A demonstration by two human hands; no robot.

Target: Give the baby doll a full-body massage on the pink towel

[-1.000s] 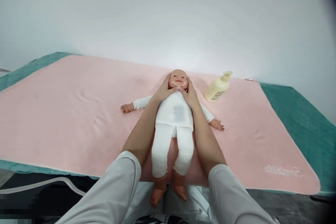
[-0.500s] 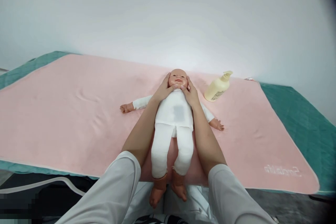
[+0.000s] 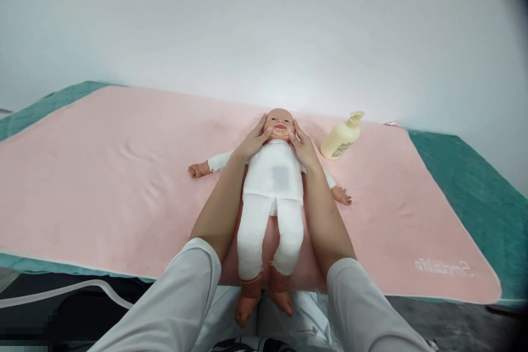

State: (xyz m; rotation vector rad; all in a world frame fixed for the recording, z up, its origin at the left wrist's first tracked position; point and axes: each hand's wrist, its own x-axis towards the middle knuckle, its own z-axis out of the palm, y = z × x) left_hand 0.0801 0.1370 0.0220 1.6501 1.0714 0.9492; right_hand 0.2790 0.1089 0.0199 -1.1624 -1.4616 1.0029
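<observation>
A baby doll [image 3: 273, 173] in white cloth lies on its back on a pink mat [image 3: 103, 176], its head away from me and its feet over the near edge. Flat against one side of the doll's head rest the outstretched fingers of my left hand [image 3: 252, 140], its thumb on the lower cheek. My right hand [image 3: 303, 146] mirrors this on the other side, fingers straight and thumb apart on the cheek. Both hands are open and touch the head without closing round it. The doll's arms spread out past my forearms.
A pale yellow pump bottle [image 3: 340, 137] stands on the mat to the right of the doll's head. Beneath the mat, a green quilted cover [image 3: 470, 187] shows at both ends. A white wall [image 3: 247, 27] rises behind. A pale tube [image 3: 82, 285] curves at lower left.
Both thumbs have slid outward from the doll's chin to its lower cheeks. The fingers stay beside the head, and the doll and bottle have not visibly moved.
</observation>
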